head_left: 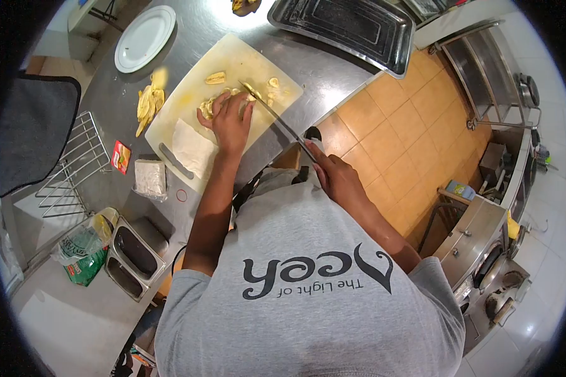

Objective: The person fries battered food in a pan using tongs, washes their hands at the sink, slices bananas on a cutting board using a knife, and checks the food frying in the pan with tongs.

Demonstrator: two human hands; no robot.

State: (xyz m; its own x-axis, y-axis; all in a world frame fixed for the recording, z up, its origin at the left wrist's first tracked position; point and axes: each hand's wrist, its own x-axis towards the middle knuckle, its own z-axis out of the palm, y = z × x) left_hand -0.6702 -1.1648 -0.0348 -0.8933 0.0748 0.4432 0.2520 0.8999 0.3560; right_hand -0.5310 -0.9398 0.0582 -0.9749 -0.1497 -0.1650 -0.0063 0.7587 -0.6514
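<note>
My right hand (333, 173) is closed round the handle of a long knife (277, 118), whose blade slants up and left over the cutting board (233, 50). Near the blade's tip, my left hand (231, 120) presses bent fingers on a peeled banana (209, 108), which they partly cover. Cut banana slices (273, 82) lie on the far side of the blade, and a separate banana piece (216, 78) sits further up the board. A pale, flat sheet that looks like pastry (192, 149) rests on the board beside my left wrist.
Banana peels (148, 107) and a white plate (146, 39) are left of the board. Closer in are a red packet (121, 157) and a wrapped pale block (150, 178). A dark metal tray (346, 31) overhangs the steel table's right edge. Metal containers (135, 251) stand lower left.
</note>
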